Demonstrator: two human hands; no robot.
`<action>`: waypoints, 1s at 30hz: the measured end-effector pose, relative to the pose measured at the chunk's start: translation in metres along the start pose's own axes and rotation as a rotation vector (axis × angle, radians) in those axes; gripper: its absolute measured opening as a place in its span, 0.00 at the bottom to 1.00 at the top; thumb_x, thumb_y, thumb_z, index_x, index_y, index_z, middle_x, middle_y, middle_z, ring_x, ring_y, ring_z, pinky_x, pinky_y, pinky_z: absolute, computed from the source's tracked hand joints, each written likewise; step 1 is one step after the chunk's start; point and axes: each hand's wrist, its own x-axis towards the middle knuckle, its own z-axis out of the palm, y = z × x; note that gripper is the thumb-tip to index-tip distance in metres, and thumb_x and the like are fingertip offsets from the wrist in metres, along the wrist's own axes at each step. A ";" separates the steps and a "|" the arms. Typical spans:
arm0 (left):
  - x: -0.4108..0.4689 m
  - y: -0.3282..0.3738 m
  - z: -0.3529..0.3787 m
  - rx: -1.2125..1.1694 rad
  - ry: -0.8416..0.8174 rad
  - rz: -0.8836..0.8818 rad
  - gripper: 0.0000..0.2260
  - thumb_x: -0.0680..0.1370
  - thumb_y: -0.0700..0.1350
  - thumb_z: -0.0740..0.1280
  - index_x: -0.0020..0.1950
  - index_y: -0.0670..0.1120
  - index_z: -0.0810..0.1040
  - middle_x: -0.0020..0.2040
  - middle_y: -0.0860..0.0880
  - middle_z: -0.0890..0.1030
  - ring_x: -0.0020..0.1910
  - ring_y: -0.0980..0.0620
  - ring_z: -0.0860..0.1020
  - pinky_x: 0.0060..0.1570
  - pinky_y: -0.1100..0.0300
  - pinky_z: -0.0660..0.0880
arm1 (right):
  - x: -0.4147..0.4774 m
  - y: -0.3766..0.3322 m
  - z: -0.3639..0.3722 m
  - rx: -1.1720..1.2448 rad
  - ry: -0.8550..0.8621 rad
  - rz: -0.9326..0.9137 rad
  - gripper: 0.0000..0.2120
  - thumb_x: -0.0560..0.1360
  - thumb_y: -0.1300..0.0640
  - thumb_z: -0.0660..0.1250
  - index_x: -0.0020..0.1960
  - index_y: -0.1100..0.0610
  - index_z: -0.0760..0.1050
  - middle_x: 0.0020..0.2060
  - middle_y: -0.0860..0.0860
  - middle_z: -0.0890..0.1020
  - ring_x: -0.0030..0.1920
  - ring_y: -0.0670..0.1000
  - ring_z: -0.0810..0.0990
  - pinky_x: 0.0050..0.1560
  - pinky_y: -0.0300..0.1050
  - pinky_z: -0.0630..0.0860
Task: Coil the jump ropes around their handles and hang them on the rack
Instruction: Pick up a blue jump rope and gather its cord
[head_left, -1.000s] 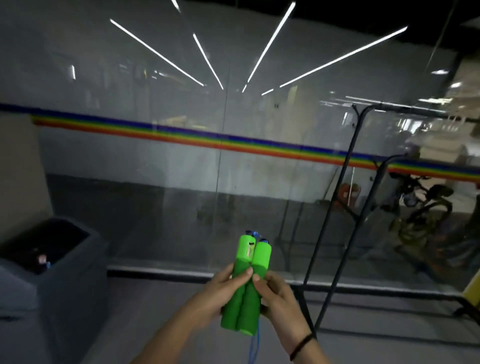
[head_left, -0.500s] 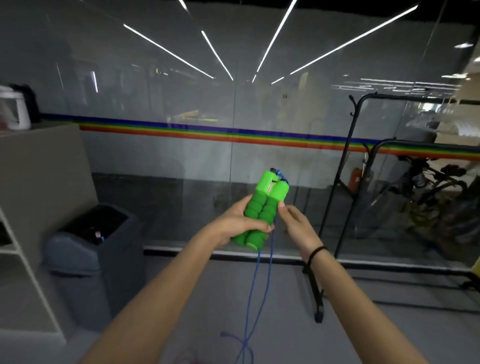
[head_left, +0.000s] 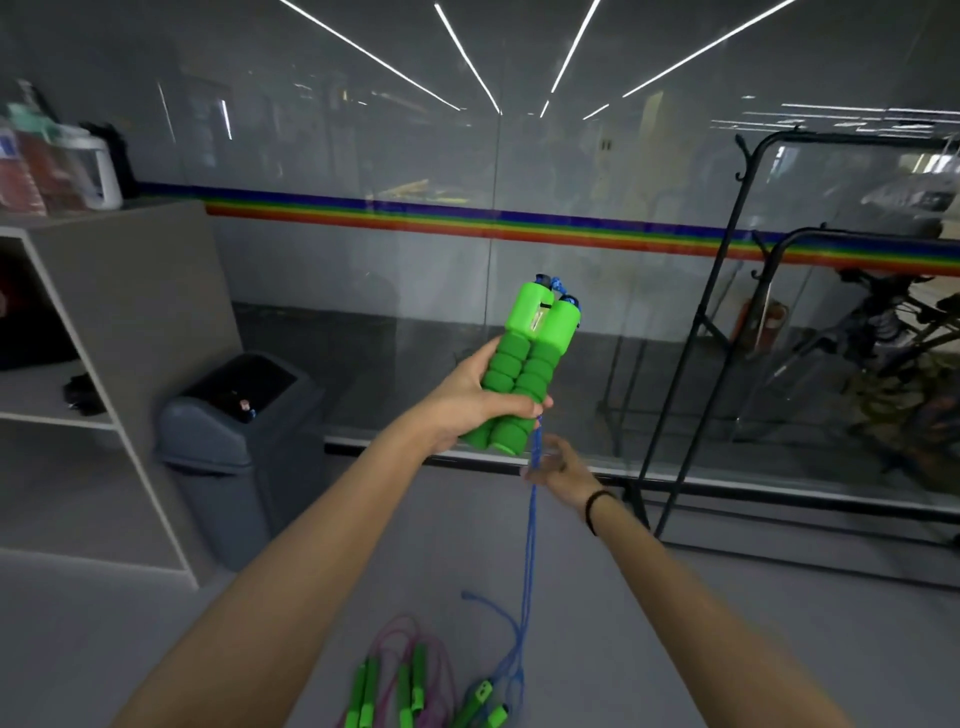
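My left hand (head_left: 470, 410) grips two green foam jump rope handles (head_left: 524, 371) held side by side, upright, at chest height. Their blue rope (head_left: 531, 525) hangs doubled from below the handles down to the floor. My right hand (head_left: 558, 465) is just under the handles and pinches this rope between its fingertips. More jump ropes (head_left: 410, 680) with green handles and pink and blue cords lie in a loose pile on the floor near my feet. A black metal rack (head_left: 727, 291) stands to the right in front of the glass wall.
A grey swing-lid bin (head_left: 234, 447) stands left of centre beside a grey shelf unit (head_left: 135, 332) with bottles on top. A glass wall with a rainbow stripe (head_left: 467, 223) runs across the back. Bicycles show behind the glass at right.
My view has tilted down, showing the floor pile. My right hand has slid from beside the handles down onto the hanging blue rope. My left hand keeps its grip on the handles.
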 end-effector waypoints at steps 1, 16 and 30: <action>-0.001 0.003 -0.002 -0.005 0.004 0.008 0.26 0.69 0.27 0.68 0.63 0.45 0.69 0.44 0.42 0.83 0.41 0.51 0.83 0.41 0.57 0.80 | 0.001 0.015 0.007 -0.054 -0.032 0.057 0.27 0.72 0.64 0.67 0.68 0.61 0.62 0.56 0.61 0.77 0.50 0.52 0.75 0.49 0.41 0.71; -0.010 -0.027 -0.039 0.117 0.111 -0.060 0.21 0.69 0.27 0.68 0.60 0.40 0.71 0.45 0.41 0.82 0.35 0.55 0.82 0.36 0.62 0.78 | -0.003 -0.049 -0.011 -0.289 0.307 -0.291 0.14 0.77 0.56 0.61 0.33 0.54 0.75 0.31 0.53 0.78 0.33 0.49 0.75 0.37 0.36 0.71; 0.054 -0.049 -0.042 -0.063 0.064 -0.135 0.22 0.64 0.35 0.72 0.57 0.48 0.75 0.53 0.44 0.80 0.54 0.42 0.80 0.48 0.50 0.78 | 0.004 -0.159 -0.042 0.037 0.039 -0.620 0.14 0.81 0.61 0.51 0.57 0.66 0.72 0.38 0.49 0.75 0.28 0.38 0.76 0.34 0.31 0.76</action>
